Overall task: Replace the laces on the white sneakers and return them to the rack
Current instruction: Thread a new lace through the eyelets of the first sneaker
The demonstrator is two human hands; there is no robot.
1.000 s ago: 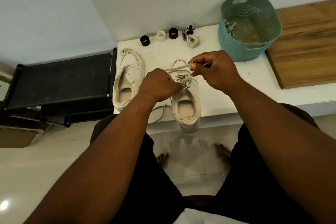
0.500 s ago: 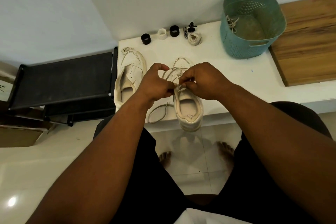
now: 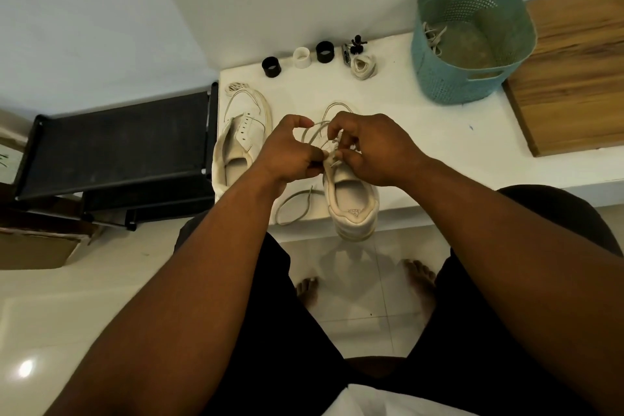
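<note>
A: The white sneaker (image 3: 351, 199) you're lacing stands on the white bench (image 3: 422, 132), heel toward you and poking just past the front edge.

B: And your hands?

A: Both sit over its eyelets. Your left hand (image 3: 287, 155) has its fingers curled, pinching the lace (image 3: 317, 132) against the shoe's throat. Your right hand (image 3: 374, 149) is curled too, thumb and fingertips nipping the same lace just beside the left. The two hands nearly touch.

B: Where does the lace run?

A: A loop arches up between your hands and out past the toe. Another loose loop (image 3: 293, 206) trails on the bench to the left of the heel, near the edge.

B: The other shoe?

A: The second sneaker (image 3: 241, 142) lies just left of your left hand, at the bench's left end, its eyelets bare and its tongue open. A small coil of lace (image 3: 236, 88) sits touching its toe.

B: Anything behind?

A: Along the wall you have a black ring (image 3: 271, 66), a white ring (image 3: 301, 58), another black ring (image 3: 324, 51), a small dark clip-like object (image 3: 354, 47) that's hard to make out, and a rolled lace bundle (image 3: 364, 66). To the right stands a teal perforated basket (image 3: 439, 78) with a lace (image 3: 432, 37) draped inside its left wall. It sits beside a wooden board (image 3: 574, 78).

B: And the rack?

A: The black rack (image 3: 114, 142) stands against the bench's left end, lower than its top.
</note>
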